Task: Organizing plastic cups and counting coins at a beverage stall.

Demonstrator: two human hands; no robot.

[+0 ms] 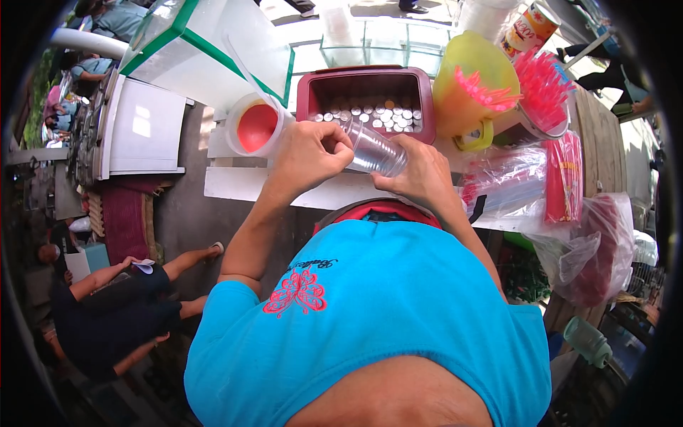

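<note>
My right hand (421, 173) is closed around the base end of a stack of clear plastic cups (376, 152), which lies tilted in front of me. At the stack's rim end is my left hand (315, 152), its thumb and fingertips pinched together; whether they grip a rim cannot be told. Just beyond the cups stands a maroon plastic bin (427, 85) with many coins (395, 116) on its floor. Left of the bin, beside my left hand, a translucent container (232, 131) holds something red (258, 127), with a clear handle sticking up.
A yellow pitcher (464, 69) holding pink straws (483, 93) stands right of the bin, near a tub of pink straws (541, 88). Plastic-wrapped packs (507, 173) lie on the white table (240, 184). A green-edged clear case (213, 64) stands back left. Another person (117, 315) stands at left.
</note>
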